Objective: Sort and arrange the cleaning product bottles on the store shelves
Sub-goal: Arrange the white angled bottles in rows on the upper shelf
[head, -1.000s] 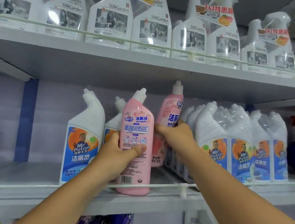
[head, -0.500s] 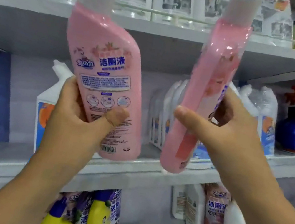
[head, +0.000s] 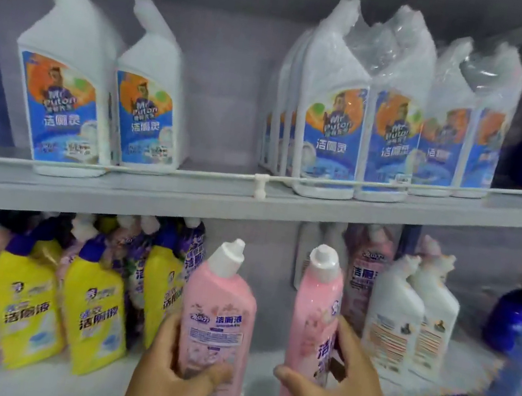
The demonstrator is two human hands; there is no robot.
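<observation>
Setting: store shelving, grey upper shelf (head: 183,200) with a white wire rail along its front edge; lower shelf (head: 84,375) beneath it.
Upper shelf stock: two loose white bottles (head: 66,96) at left, shrink-wrapped white packs (head: 367,129) at right — an open gap between the two groups.
Lower shelf stock: yellow bottles (head: 27,304) at left, white bottles (head: 394,324) at right, a pink-labelled one standing behind.
Left hand (head: 167,375): wrapped around the lower body of the left pink bottle (head: 219,312), thumb across the front label; bottle upright, in front of the lower shelf.
Right hand (head: 334,390): closed on the right pink bottle (head: 314,327), turned edge-on; fingers behind, thumb in front.
Hands: apart, one bottle each.
Handling (judgement): full liquid bottles — moderately heavy, rigid plastic, smooth and somewhat slippery. Flat-sided waist gives the best purchase; angled neck too narrow for carrying.
Placement (judgement): likely the open space mid-shelf, near the matching pink stock.
Image quality: motion blur, fine print unreadable.
</observation>
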